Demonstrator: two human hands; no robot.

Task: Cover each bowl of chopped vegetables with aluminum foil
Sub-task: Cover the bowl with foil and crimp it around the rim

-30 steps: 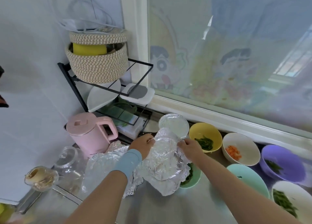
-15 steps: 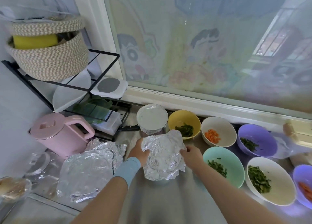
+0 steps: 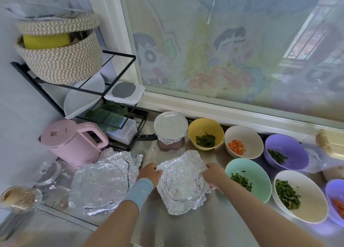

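Two glass pieces at the left edge of the counter point(image 3: 186, 230): lidded jar point(image 3: 18, 198) at the near corner, loose glass lid point(image 3: 47, 174) just behind. Beyond, pink kettle point(image 3: 70, 142), handle to the right; above it, black wire rack point(image 3: 119, 68) with woven basket point(image 3: 59, 57) on top.

In front of the kettle, crumpled spare foil sheets point(image 3: 102, 181), flat and overlapping, close against the left wrist. Just right of these, left hand point(image 3: 149, 173), blue wristband point(image 3: 139, 191) on the wrist, fingers curled round the left edge of the foil sheet point(image 3: 182, 181), gripping it. Sheet draped over something round near the counter's middle: rim shape pressed through the foil, contents hidden. Right hand point(image 3: 214, 175) on the sheet's right edge, fingers curled down over it, gripping likewise.

Behind, at the back edge under the window, covered bowl point(image 3: 170, 127), foil tight across the top; knife point(image 3: 147, 135) handle poking out from under the rack just left of it.

Uncovered along the back edge:
- yellow bowl point(image 3: 202, 125), greens
- white bowl point(image 3: 247, 135), chopped carrot
- purple bowl point(image 3: 290, 144), greens

Nearer row:
- mint bowl point(image 3: 260, 176), greens, just beside the right wrist
- large white bowl point(image 3: 307, 207), greens
- second purple bowl point(image 3: 333, 189) at the right edge, cut off by the frame, orange pieces inside
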